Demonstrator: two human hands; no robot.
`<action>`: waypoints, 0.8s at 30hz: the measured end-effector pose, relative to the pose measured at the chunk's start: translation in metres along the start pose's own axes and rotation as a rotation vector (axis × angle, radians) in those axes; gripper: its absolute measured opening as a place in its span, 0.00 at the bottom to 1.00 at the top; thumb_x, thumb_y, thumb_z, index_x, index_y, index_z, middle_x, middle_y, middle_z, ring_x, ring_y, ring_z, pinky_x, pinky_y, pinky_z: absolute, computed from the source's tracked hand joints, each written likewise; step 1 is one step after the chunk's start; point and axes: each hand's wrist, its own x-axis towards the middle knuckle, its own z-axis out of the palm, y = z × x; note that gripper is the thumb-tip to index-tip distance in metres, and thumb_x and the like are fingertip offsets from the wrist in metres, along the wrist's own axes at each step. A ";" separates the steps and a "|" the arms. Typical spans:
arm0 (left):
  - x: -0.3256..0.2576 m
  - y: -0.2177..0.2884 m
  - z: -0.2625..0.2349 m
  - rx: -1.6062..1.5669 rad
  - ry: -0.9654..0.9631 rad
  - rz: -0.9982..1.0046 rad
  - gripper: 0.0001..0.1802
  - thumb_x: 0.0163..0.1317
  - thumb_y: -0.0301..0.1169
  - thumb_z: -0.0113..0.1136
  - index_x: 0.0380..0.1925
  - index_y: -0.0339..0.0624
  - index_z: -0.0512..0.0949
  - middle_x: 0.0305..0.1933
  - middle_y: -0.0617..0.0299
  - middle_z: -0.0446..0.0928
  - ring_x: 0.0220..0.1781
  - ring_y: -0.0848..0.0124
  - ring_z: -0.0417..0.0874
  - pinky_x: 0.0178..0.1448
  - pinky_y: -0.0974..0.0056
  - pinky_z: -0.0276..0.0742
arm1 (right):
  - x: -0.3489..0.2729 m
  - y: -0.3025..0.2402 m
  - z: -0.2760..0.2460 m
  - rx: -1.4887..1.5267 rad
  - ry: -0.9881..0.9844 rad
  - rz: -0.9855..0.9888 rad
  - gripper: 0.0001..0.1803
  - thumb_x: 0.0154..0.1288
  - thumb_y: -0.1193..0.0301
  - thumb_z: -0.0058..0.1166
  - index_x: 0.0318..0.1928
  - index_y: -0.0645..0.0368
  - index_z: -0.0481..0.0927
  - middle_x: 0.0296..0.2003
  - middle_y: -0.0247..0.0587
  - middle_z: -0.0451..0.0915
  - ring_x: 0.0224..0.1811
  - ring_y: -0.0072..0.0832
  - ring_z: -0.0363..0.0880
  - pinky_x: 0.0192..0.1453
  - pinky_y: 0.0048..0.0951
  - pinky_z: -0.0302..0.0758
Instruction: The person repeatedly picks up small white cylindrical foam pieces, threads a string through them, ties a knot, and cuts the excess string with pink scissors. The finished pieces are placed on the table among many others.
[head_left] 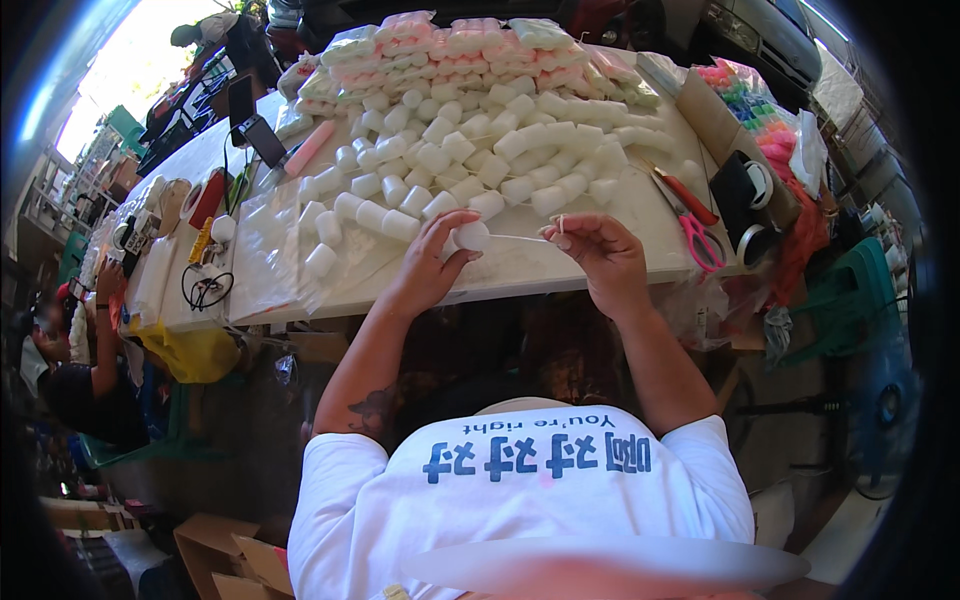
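Observation:
Between the thumb and fingers of my left hand [432, 258] is a small white foam cylinder [471, 236], its round end facing me. A thin white cord [516, 238] stretches from it to my right hand [604, 258], whose fingertips pinch the cord, with a short end looping above them. Both hands are raised at the table's front edge. Just beyond them lies a large heap of white foam cylinders [437, 158], several joined in rows. Pink-handled scissors [701, 243] and red-handled pliers [689, 196] rest to the right of my right hand.
Plastic bags of pink and white pieces [470, 38] are stacked at the table's back. An open cardboard box [735, 115] stands right, beside colourful bagged items [752, 108]. A black cable [207, 290] lies at left. Another person [95, 385] sits far left; a green chair [850, 285] stands right.

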 end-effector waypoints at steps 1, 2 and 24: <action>-0.002 -0.001 0.000 -0.021 0.002 -0.013 0.25 0.53 0.23 0.64 0.54 0.46 0.73 0.56 0.55 0.72 0.61 0.56 0.70 0.65 0.58 0.65 | 0.000 0.000 0.001 -0.024 -0.002 -0.008 0.07 0.64 0.83 0.54 0.43 0.65 0.78 0.39 0.42 0.82 0.47 0.27 0.81 0.55 0.25 0.77; -0.004 -0.001 0.000 -0.041 0.004 -0.016 0.25 0.54 0.22 0.64 0.54 0.46 0.73 0.57 0.55 0.72 0.61 0.56 0.71 0.65 0.59 0.65 | 0.000 0.001 0.001 -0.035 0.005 -0.005 0.07 0.64 0.82 0.55 0.43 0.65 0.79 0.39 0.42 0.82 0.46 0.26 0.81 0.55 0.24 0.77; 0.040 0.057 0.062 0.340 0.142 0.214 0.08 0.57 0.29 0.63 0.32 0.40 0.73 0.37 0.56 0.75 0.46 0.53 0.73 0.50 0.53 0.68 | -0.003 0.018 -0.016 -0.628 0.142 0.042 0.05 0.61 0.74 0.61 0.37 0.61 0.83 0.31 0.40 0.82 0.34 0.24 0.80 0.39 0.24 0.75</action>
